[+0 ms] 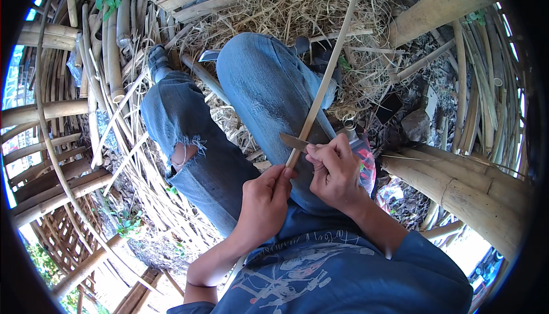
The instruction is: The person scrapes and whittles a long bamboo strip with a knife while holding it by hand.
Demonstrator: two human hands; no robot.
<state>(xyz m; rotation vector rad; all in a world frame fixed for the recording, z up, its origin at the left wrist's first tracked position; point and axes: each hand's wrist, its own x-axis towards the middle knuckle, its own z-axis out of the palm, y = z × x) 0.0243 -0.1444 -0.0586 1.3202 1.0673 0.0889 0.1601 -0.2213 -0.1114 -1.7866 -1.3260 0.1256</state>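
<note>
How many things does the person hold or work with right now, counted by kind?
Thin bamboo strip, held by the left hand: 1
Knife, held by the right hand, its blade against the strip: 1
Hands at work: 2
Total: 4

Bright daylight, heavy fisheye bend

Sun falls hard on the blue jeans (263, 91), centre sharp; beyond them bamboo poles (463, 182) curve toward the black rim, where sky patches glare and detail perhaps softens.
</note>
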